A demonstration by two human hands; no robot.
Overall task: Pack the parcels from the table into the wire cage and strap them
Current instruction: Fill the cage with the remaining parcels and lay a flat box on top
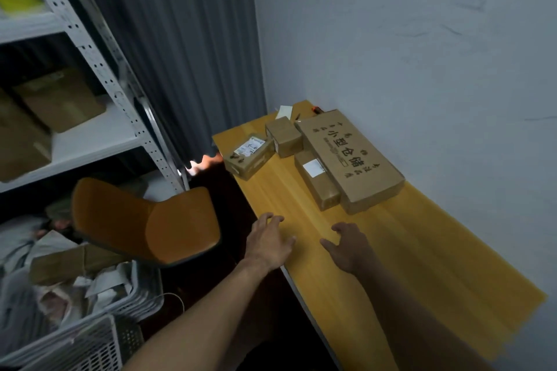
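Parcels [349,159] are sitting bunched, so the empty, spread-fingered left hand [269,242] and right hand [346,247] are risking nudging one off the table [407,250].

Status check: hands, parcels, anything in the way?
Left hand and right hand open, empty, at the table. Four parcels untouched, ahead by the wall. Clear path; orange chair off left.

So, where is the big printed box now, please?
In the head view, the big printed box lies flat on the table by the right-hand wall, a long narrow parcel along its left side.
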